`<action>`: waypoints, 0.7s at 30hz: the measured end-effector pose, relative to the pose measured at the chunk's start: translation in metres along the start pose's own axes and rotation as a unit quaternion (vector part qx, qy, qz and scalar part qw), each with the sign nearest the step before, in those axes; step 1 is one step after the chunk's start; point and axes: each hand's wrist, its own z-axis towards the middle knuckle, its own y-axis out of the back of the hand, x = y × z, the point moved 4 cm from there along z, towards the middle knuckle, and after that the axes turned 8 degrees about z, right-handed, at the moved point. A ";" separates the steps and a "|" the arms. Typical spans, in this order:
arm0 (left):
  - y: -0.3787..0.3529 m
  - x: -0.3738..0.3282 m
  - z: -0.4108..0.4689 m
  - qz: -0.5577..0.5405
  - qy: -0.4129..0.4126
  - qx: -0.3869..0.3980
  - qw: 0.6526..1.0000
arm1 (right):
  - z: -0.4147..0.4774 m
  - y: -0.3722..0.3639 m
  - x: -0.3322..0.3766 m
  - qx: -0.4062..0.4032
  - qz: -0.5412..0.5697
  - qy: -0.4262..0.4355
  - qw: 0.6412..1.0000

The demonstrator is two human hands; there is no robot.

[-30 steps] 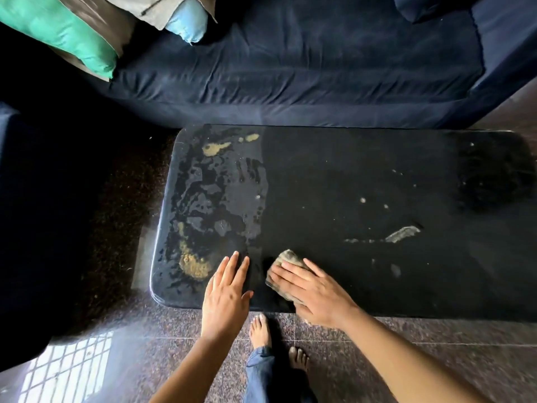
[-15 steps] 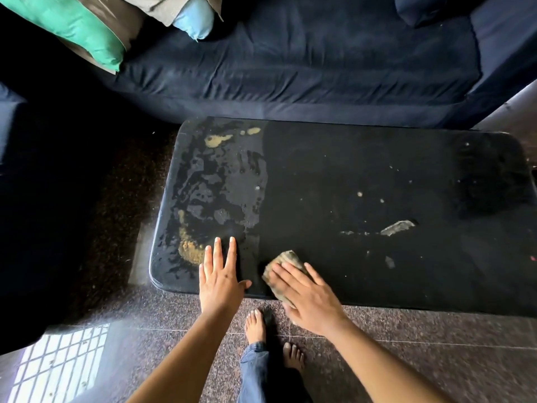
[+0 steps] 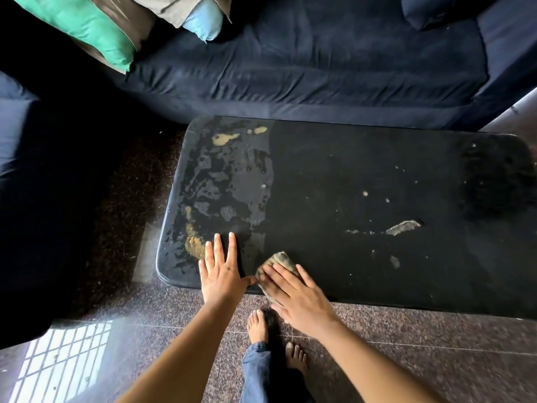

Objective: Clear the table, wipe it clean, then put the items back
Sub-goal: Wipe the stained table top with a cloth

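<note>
A black low table (image 3: 363, 170) fills the middle of the view, bare of items. Its left end is wet and streaked, with yellowish smears (image 3: 195, 242) near the front left and another smear (image 3: 225, 138) at the back left. Pale specks and a grey scrap-like mark (image 3: 404, 227) lie on the right half. My right hand (image 3: 299, 295) presses a folded grey-brown cloth (image 3: 280, 260) flat on the table's front edge. My left hand (image 3: 222, 271) lies flat beside it, fingers spread, empty, thumb almost touching the cloth.
A dark blue sofa (image 3: 319, 59) runs along the table's far side, with green (image 3: 84, 30) and light blue (image 3: 203, 21) cushions at its left end. Another dark seat (image 3: 26, 170) stands to the left. My bare feet (image 3: 258, 324) stand on speckled stone floor by the front edge.
My right hand has drawn the cloth back toward the table's front edge and slightly left. My left hand has stayed flat at the front left of the table.
</note>
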 end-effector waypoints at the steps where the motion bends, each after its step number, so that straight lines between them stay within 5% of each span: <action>1: 0.000 -0.001 -0.001 -0.002 0.003 0.002 1.000 | -0.010 0.000 -0.012 0.005 -0.018 0.011 1.000; 7: 0.000 0.003 0.002 -0.015 0.017 0.004 1.000 | 0.005 0.004 0.010 -0.071 0.097 -0.230 0.966; 15: 0.000 0.003 -0.007 -0.033 0.005 -0.041 0.999 | 0.039 0.011 0.008 -0.014 0.054 -0.041 0.998; 19: 0.005 0.014 -0.008 -0.048 -0.002 -0.082 0.995 | 0.057 0.015 0.014 -0.082 0.119 -0.214 0.966; 21: 0.008 0.027 -0.007 -0.066 0.020 -0.085 0.994 | 0.061 0.010 0.028 -0.099 0.136 -0.228 0.959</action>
